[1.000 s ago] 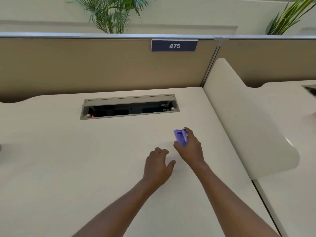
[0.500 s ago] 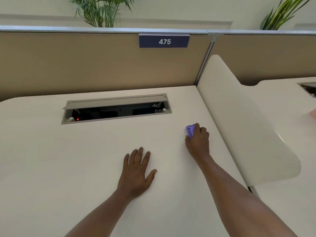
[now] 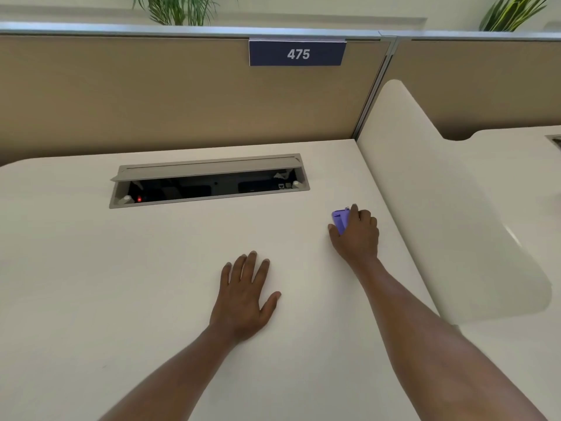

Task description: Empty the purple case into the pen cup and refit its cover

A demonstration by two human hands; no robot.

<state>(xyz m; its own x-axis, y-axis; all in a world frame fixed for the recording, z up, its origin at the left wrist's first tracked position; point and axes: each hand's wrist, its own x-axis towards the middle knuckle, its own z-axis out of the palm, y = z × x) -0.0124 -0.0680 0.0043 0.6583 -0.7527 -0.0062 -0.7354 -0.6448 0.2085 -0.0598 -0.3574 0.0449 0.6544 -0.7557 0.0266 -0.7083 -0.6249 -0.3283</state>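
Your right hand (image 3: 356, 235) is wrapped around the purple case (image 3: 340, 220), fingers curled over its right side and top, thumb on the near-left edge. Only the case's left face and far end show; the rest is under your palm. The case sits at the right side of the desk (image 3: 151, 284), near the white side divider (image 3: 455, 223), and to the near right of the cable tray (image 3: 209, 180). Can't tell whether it is resting on the desk or held just off it.

Long axis of the case runs near-to-far, tilted a bit: the far end leans left, the near end tucks under your thumb. A small metallic bit shows at the far top corner, too small to identify. Cover state: can't tell, the hand hides the seam.

Your left hand (image 3: 244, 294) is flat on the desk, palm down, fingers spread and pointing far, thumb out to the right. It holds nothing and is well apart from the case, to its near left.

The cable tray lid is propped open, with a red light at its left end. The number plate reading 475 (image 3: 297, 53) hangs on the tan partition (image 3: 151, 95) at the far edge.
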